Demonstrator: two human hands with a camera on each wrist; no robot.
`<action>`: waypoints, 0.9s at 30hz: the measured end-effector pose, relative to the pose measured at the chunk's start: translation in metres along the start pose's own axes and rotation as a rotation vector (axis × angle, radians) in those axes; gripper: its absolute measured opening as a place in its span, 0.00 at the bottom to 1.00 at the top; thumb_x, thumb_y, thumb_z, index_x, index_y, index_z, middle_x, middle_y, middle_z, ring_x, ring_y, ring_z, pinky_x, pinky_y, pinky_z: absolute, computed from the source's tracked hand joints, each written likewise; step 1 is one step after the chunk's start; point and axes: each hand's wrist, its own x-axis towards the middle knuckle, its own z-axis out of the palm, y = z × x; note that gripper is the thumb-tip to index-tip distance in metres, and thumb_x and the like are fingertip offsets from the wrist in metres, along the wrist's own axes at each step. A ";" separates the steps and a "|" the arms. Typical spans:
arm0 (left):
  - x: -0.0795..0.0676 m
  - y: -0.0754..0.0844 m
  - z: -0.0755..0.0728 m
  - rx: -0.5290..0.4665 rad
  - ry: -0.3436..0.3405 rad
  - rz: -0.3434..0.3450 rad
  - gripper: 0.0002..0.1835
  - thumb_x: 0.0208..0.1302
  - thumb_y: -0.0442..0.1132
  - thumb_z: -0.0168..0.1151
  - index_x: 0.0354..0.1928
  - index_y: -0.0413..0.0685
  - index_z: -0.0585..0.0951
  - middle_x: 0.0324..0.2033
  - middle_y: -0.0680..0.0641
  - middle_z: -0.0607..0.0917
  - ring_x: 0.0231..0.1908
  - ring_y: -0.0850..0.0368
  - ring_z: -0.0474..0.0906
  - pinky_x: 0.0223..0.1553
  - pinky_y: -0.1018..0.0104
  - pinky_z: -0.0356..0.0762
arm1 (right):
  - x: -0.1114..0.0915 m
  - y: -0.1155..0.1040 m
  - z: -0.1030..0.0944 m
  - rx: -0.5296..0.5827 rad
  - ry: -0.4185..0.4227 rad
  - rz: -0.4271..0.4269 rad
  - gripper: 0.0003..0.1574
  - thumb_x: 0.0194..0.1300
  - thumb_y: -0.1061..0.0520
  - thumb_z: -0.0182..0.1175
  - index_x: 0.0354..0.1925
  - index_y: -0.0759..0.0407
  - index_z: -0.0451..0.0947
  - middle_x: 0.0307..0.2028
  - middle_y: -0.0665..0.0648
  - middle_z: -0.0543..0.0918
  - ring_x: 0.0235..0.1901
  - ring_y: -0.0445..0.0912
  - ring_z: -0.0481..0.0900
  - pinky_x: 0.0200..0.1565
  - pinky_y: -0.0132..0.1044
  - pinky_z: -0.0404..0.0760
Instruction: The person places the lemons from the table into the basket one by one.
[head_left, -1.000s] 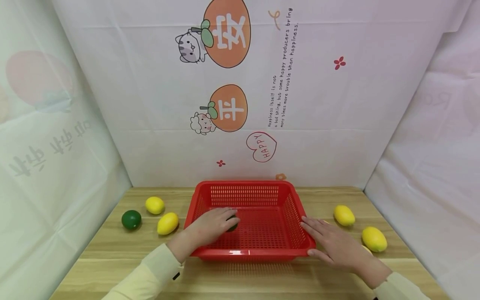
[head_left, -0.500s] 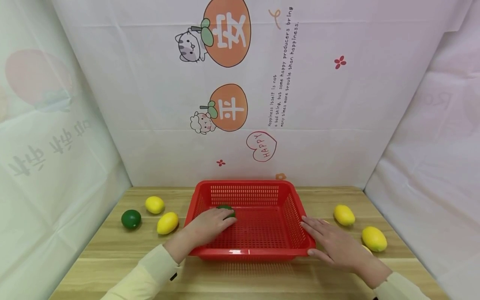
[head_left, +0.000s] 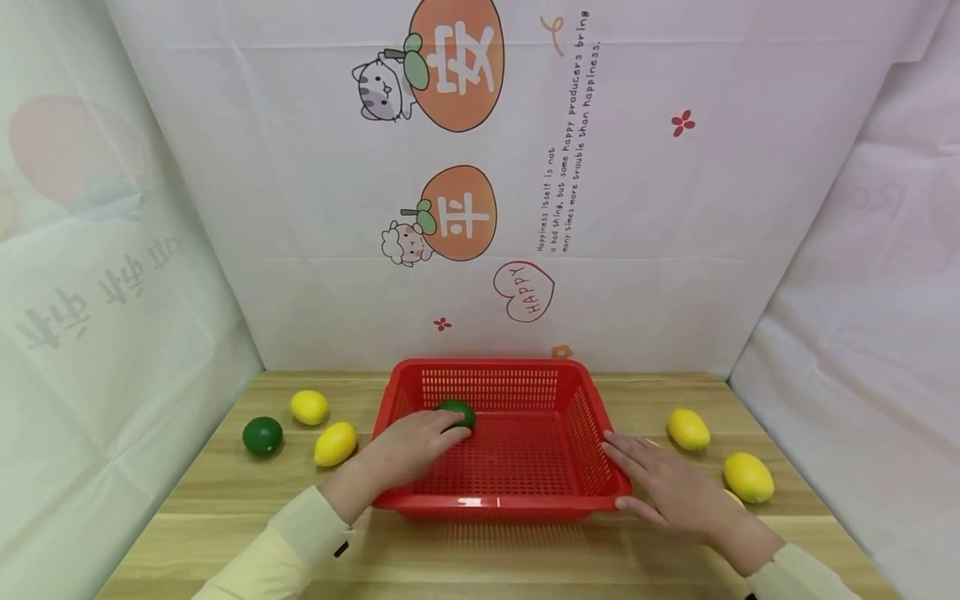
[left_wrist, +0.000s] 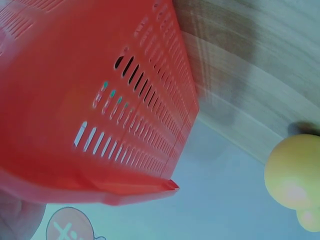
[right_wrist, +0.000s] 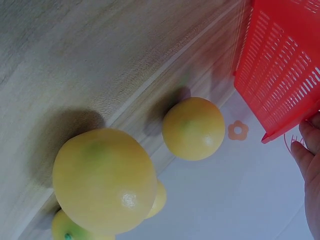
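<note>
A red plastic basket (head_left: 498, 503) with slotted walls stands in the middle of the table. My left hand (head_left: 408, 450) reaches over its left side, fingertips at a dark green, lime-like fruit (head_left: 459, 411) on the basket's floor. The fingers are loosely bent and partly cover the fruit; much of it shows beyond them. Outside, my right hand (head_left: 667, 487) rests against the basket's right rim with straight fingers, the thumb near the front corner. In the right wrist view, fingertips (right_wrist: 301, 154) touch the rim. The left wrist view shows mainly the basket's outer wall (left_wrist: 100, 65).
Left of the basket lie a second green fruit (head_left: 262, 436) and two lemons, a rear lemon (head_left: 310, 407) and a front lemon (head_left: 335, 444). Several lemons lie on the right, including one (head_left: 688, 429) and another (head_left: 748, 477); others are partly behind my right hand. White printed cloth walls (head_left: 637, 208) enclose the table.
The green fruit has moved toward the back of the basket and shows more clearly. My left hand has drawn slightly left, off it. My right hand stays at the rim.
</note>
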 end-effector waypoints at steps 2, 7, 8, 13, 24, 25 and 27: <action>0.000 -0.001 -0.002 0.011 0.020 0.012 0.30 0.55 0.34 0.73 0.61 0.45 0.74 0.58 0.44 0.78 0.59 0.52 0.74 0.57 0.59 0.74 | 0.000 0.000 0.000 0.000 -0.004 0.003 0.43 0.66 0.35 0.56 0.67 0.61 0.68 0.67 0.59 0.69 0.61 0.54 0.73 0.54 0.50 0.78; -0.003 -0.005 -0.005 0.043 0.056 0.012 0.26 0.59 0.33 0.70 0.60 0.46 0.76 0.57 0.44 0.79 0.58 0.52 0.75 0.58 0.59 0.74 | 0.001 0.000 -0.001 0.000 -0.004 0.000 0.43 0.66 0.35 0.56 0.67 0.60 0.68 0.67 0.59 0.69 0.61 0.53 0.72 0.55 0.50 0.77; -0.004 -0.006 -0.006 0.045 0.060 0.005 0.26 0.58 0.33 0.70 0.60 0.47 0.77 0.57 0.44 0.79 0.58 0.51 0.75 0.58 0.59 0.74 | 0.001 0.000 -0.001 0.000 -0.003 -0.001 0.43 0.66 0.35 0.57 0.67 0.61 0.68 0.67 0.59 0.69 0.61 0.53 0.72 0.55 0.50 0.77; -0.008 -0.008 -0.014 0.056 0.042 -0.050 0.29 0.56 0.34 0.72 0.60 0.51 0.76 0.59 0.44 0.78 0.59 0.50 0.74 0.58 0.58 0.73 | 0.001 0.000 -0.002 0.002 0.003 -0.007 0.43 0.66 0.35 0.57 0.67 0.61 0.68 0.67 0.59 0.69 0.61 0.54 0.72 0.55 0.50 0.77; -0.021 -0.019 -0.030 0.045 0.077 -0.081 0.35 0.51 0.37 0.76 0.63 0.47 0.74 0.60 0.42 0.76 0.60 0.47 0.73 0.57 0.55 0.75 | 0.000 0.000 -0.001 0.006 -0.021 0.014 0.43 0.66 0.34 0.55 0.67 0.60 0.68 0.67 0.59 0.69 0.61 0.54 0.72 0.56 0.51 0.76; -0.022 -0.020 -0.030 0.047 0.091 -0.080 0.35 0.51 0.37 0.76 0.62 0.46 0.74 0.59 0.42 0.77 0.59 0.47 0.73 0.56 0.55 0.75 | 0.000 0.000 -0.001 0.006 -0.022 0.016 0.43 0.66 0.34 0.55 0.67 0.60 0.68 0.67 0.59 0.69 0.61 0.54 0.72 0.56 0.51 0.76; -0.025 -0.023 -0.031 0.051 0.120 -0.073 0.34 0.50 0.36 0.76 0.61 0.45 0.75 0.58 0.41 0.78 0.57 0.46 0.75 0.55 0.55 0.76 | 0.000 0.000 -0.001 0.006 -0.024 0.018 0.43 0.66 0.34 0.55 0.67 0.60 0.68 0.67 0.59 0.69 0.61 0.54 0.72 0.55 0.51 0.77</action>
